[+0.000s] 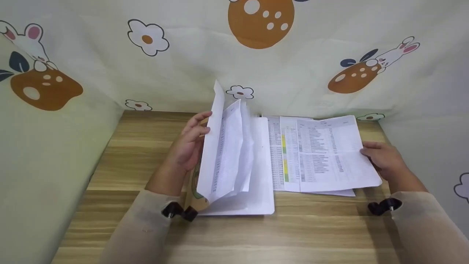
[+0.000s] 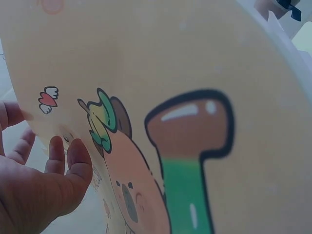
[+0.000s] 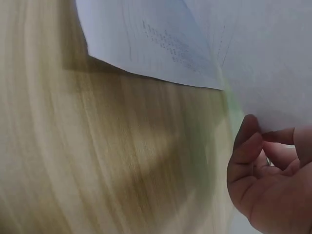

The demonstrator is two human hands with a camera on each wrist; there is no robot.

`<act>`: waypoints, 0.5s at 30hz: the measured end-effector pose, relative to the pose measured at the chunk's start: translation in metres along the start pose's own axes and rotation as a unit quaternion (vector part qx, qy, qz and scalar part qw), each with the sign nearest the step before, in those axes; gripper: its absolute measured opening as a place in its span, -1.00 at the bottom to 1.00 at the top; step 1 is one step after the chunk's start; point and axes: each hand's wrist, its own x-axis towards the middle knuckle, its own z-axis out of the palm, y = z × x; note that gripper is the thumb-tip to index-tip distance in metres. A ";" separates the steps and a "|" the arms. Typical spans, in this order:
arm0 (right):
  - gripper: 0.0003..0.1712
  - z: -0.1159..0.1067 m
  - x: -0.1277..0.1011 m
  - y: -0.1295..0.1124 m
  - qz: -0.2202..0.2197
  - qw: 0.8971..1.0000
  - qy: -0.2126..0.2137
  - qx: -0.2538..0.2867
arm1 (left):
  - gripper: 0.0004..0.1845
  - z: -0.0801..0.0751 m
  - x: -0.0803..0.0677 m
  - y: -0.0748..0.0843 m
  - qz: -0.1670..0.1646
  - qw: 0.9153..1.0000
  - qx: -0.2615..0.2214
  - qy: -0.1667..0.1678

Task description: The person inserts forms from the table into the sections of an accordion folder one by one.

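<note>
A notebook with a cartoon-printed cover lies opened on the table, its white front part raised steeply on the left. Printed sheets stand fanned inside it. My left hand supports the raised part from outside, fingertips at its left edge and no thumb showing on the inner side. In the left wrist view, its fingers are loosely bent against the cover. To the right, my right hand pinches the right edge of a printed sheet between thumb and fingers. That sheet overlaps other papers.
Under the held sheet, papers with yellow and green columns lie beside the notebook. The wood-grain table is bordered at the back and sides by a patterned cloth. A dark clip-like mount sits at each sleeve cuff.
</note>
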 end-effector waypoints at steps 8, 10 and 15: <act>-0.33 -0.008 -0.015 -0.001 0.012 0.997 -0.011 0.080 | -0.58 0.001 -0.001 0.002 -0.004 1.000 -0.013 0.001; -0.36 -0.009 -0.020 -0.003 0.015 0.996 -0.008 0.085 | -0.58 0.001 -0.001 0.002 -0.004 1.000 -0.015 0.003; -0.37 -0.009 -0.031 -0.010 0.006 0.997 0.001 0.079 | -0.58 0.001 -0.001 0.002 -0.009 1.000 -0.018 0.012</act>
